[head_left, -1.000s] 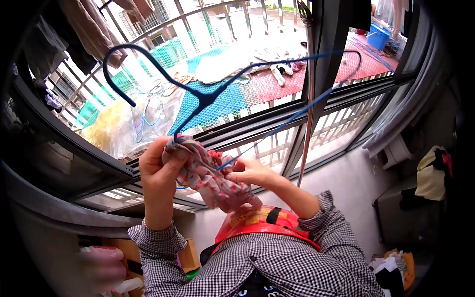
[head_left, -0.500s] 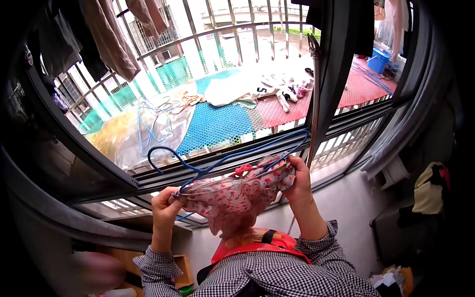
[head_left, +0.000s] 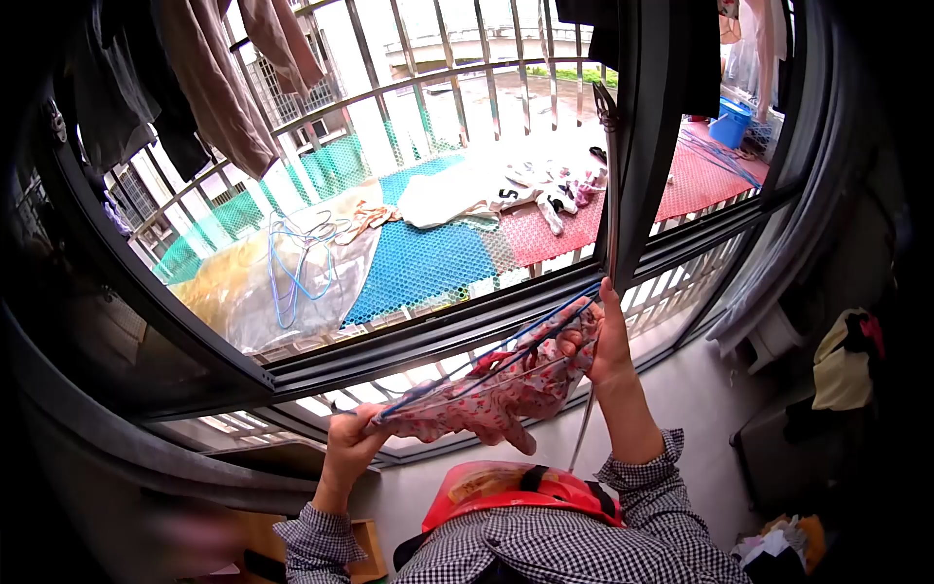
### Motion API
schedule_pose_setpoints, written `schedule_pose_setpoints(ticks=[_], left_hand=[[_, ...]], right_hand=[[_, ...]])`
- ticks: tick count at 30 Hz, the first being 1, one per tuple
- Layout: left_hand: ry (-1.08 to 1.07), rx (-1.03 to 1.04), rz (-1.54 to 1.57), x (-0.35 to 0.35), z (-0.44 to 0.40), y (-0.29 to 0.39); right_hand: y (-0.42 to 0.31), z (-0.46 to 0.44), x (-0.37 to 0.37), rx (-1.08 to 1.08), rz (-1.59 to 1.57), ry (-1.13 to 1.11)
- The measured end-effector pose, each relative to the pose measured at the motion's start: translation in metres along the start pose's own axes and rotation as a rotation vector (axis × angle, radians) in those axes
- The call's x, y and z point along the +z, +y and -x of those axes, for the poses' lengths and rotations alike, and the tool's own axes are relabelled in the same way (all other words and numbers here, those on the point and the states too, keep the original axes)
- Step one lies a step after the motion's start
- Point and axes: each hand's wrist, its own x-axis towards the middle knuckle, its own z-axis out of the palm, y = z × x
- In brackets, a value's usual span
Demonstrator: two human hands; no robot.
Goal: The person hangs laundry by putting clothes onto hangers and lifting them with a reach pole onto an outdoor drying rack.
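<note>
A blue wire hanger (head_left: 538,326) runs slantwise between my hands, together with a small pink floral garment (head_left: 496,401) that hangs in loose folds. My left hand (head_left: 354,440) is closed at the lower left end, pinching the garment's edge by the hanger. At the upper right end, my right hand (head_left: 605,343) grips the garment's other side against the hanger, with one finger pointing up. A reddish-pink bow or knot (head_left: 484,367) shows near the garment's top edge. The hanger's hook is hard to make out.
A barred window ledge with blue matting (head_left: 428,265) holds white clothes (head_left: 448,195) and loose hangers (head_left: 292,268). Trousers (head_left: 219,88) hang at the upper left. A metal pole (head_left: 611,195) leans on the window frame (head_left: 647,175). A blue bucket (head_left: 730,124) stands outside right.
The hanger and garment have tilted, right end higher. My left hand has moved right and down, my right hand slightly right. The hook that stood out at the left no longer shows clearly.
</note>
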Motion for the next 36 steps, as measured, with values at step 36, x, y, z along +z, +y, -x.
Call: schedule_pose_setpoints(ticks=[36], left_hand=[[-0.122,-0.118,-0.103,0.003,0.006,0.012]], right_hand=[[0.040,0.007,0.011,-0.319,0.492,0.050]])
